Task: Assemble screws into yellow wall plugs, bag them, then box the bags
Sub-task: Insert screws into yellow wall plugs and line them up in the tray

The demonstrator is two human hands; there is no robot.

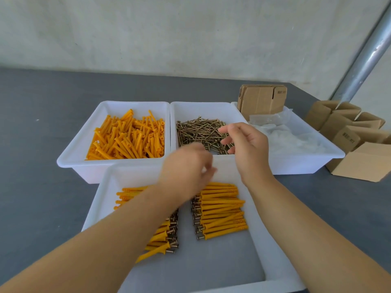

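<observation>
left hand (186, 166): smeared by motion blur; finger positions and any contents cannot be told.
left row of assembled plugs (163, 233): largely covered by the left forearm.
near tray (99, 199): front edge cut off by the bottom of the picture.
open cardboard boxes (359, 161): cut off at the right edge.
bags (292, 138): clear plastic merged into the white tray; single bags cannot be separated.
print on flat cartons (262, 100): too small to be read.

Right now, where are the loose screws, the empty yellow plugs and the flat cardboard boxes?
loose screws (201, 132): head view, middle of the pile.
empty yellow plugs (127, 138): head view, centre of the heap.
flat cardboard boxes (259, 100): head view, front face of the stack.
</observation>
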